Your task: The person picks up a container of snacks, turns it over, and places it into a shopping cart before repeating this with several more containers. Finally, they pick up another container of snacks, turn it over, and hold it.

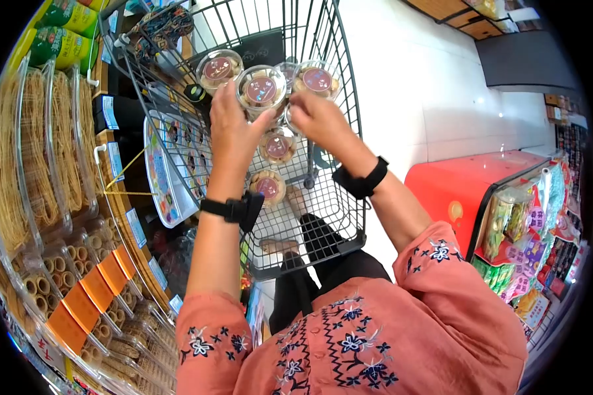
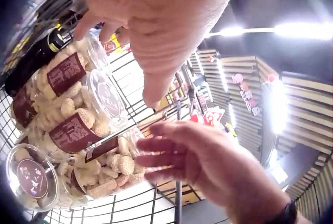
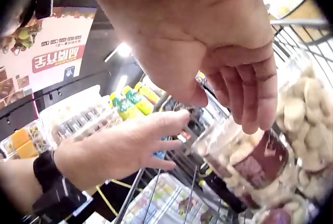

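Note:
Several clear round jars of pale nut-like pieces, with maroon labels, stand in a wire shopping cart (image 1: 352,245). My left hand (image 1: 234,125) is spread over them, its fingers beside the middle jar (image 1: 262,91) and its thumb apart. In the left wrist view its fingertips overlap a jar lid (image 2: 108,96). My right hand (image 1: 323,122) reaches in from the right, fingers loosely bent at the right jar (image 1: 316,79). From the right wrist, these fingertips overlap a jar's maroon label (image 3: 263,164). Nearer my body lie two more jars, one (image 1: 278,146) behind the other (image 1: 267,189).
Shelves of packed dried noodles (image 1: 29,138) and green bags (image 1: 62,46) line the left side, close to the cart. A dark bottle (image 2: 34,60) lies beside the jars. On the right stand a red display case (image 1: 454,191) and pale floor (image 1: 402,85).

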The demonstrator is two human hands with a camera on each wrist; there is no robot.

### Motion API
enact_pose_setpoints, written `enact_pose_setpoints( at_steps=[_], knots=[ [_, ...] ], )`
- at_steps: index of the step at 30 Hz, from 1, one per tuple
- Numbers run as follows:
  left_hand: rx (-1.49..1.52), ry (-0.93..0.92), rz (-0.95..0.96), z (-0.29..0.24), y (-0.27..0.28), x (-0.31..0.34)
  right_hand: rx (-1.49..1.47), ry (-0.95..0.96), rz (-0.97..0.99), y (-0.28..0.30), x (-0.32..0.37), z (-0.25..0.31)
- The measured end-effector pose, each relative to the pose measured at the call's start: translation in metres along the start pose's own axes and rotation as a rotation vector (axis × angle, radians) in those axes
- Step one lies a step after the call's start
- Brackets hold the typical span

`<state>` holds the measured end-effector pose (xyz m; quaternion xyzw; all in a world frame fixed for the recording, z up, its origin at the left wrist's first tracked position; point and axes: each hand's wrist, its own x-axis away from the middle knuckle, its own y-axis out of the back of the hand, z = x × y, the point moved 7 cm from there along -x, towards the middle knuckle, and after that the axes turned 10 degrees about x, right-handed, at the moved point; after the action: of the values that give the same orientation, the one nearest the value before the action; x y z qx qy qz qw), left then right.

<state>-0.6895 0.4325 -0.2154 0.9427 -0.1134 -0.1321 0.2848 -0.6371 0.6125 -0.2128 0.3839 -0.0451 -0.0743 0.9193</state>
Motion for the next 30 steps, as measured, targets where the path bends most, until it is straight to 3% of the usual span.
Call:
enact_pose_setpoints(
  at_steps=[2,5,8,12,16,20,25,30],
  knots=[
    [-0.117,-0.012,0.067,-0.001,-0.022,-0.021,-0.022,0.079,-0.125,0.022,-0.03,-0.001],
    [-0.216,-0.099,0.115,0.007,-0.049,-0.04,0.105,0.023,-0.077,0.036,-0.071,-0.006],
    [-0.377,-0.116,0.178,0.016,-0.069,-0.055,0.251,0.186,-0.176,0.031,-0.1,-0.018],
    [-0.5,-0.08,0.302,0.019,-0.081,-0.064,0.489,0.121,0.029,0.001,-0.108,-0.041],
    [-0.594,-0.093,0.364,0.011,-0.08,-0.067,0.503,0.149,0.087,-0.009,-0.109,-0.055],
    [-0.516,-0.178,0.296,0.011,-0.077,-0.06,0.644,0.171,0.175,-0.017,-0.11,-0.065],
    [-0.444,-0.215,0.183,0.007,-0.063,-0.037,0.64,0.207,0.087,-0.019,-0.108,-0.074],
    [-0.343,-0.111,0.164,0.009,-0.045,-0.014,0.625,0.198,0.074,-0.019,-0.107,-0.075]
  ],
)
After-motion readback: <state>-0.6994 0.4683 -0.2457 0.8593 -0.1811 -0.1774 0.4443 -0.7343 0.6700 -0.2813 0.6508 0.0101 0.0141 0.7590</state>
